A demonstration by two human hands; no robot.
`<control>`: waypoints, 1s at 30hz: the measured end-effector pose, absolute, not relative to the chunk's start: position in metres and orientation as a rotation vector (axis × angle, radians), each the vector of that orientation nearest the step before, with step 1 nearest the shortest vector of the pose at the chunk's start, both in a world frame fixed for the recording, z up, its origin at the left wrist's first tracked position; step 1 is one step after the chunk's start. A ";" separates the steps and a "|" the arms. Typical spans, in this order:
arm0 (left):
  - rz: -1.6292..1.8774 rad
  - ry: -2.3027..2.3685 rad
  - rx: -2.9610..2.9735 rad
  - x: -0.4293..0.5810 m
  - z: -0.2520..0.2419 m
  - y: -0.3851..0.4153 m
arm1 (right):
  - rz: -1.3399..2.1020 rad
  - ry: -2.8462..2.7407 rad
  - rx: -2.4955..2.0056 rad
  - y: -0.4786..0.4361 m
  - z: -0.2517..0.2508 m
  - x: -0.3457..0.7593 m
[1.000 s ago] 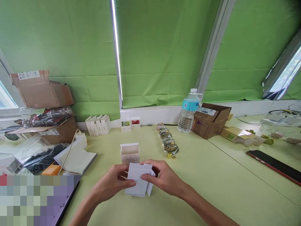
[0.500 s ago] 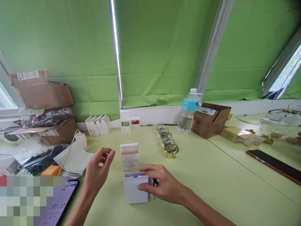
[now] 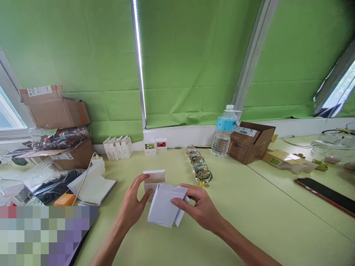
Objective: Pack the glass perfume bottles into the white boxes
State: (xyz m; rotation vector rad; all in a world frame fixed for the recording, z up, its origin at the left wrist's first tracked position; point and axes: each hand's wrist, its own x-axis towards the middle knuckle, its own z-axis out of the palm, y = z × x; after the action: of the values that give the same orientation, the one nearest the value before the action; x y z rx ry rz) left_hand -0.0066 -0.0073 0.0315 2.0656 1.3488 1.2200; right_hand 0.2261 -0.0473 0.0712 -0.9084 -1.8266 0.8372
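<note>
Light: bright, even daylight through green blinds; a white sliver glares at the gap between them
Shadows: faint and soft under the left hand and right hand
Highlights: white carton near blown out; window overexposed
Distortion: wide-angle bend at the edges
Focus: sharp at centre; pixelated patch lower left

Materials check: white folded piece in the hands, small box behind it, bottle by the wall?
The white piece, pinched by the right hand: looks like thin matte paperboard, given crisp creases and flaps. The small box, left hand at its side: likely similar card, with a printed face. The bottle: clear plastic, probably PET; see-through body, blue label, white cap.
</note>
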 end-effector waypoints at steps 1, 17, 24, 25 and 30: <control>1.229 1.328 2.043 -0.007 0.033 -0.008 | 0.845 -1.775 -0.909 -0.047 0.070 0.227; 0.930 1.040 1.986 0.003 0.058 -0.031 | 0.691 -1.325 -0.968 -0.034 0.070 0.245; 0.988 1.097 1.949 0.002 0.053 -0.030 | 0.373 -1.630 -0.974 -0.035 0.076 0.249; 0.992 1.112 1.956 0.002 0.052 -0.030 | 0.350 -1.649 -0.956 -0.036 0.077 0.249; 1.000 1.060 2.056 0.003 0.051 -0.030 | 0.329 -1.658 -0.940 -0.038 0.074 0.246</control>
State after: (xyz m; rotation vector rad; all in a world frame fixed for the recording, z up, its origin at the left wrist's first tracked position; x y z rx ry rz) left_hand 0.0034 -0.0301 0.0509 2.0563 1.0600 1.0000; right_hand 0.2464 -0.0377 0.0737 -0.9404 -1.6578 0.3291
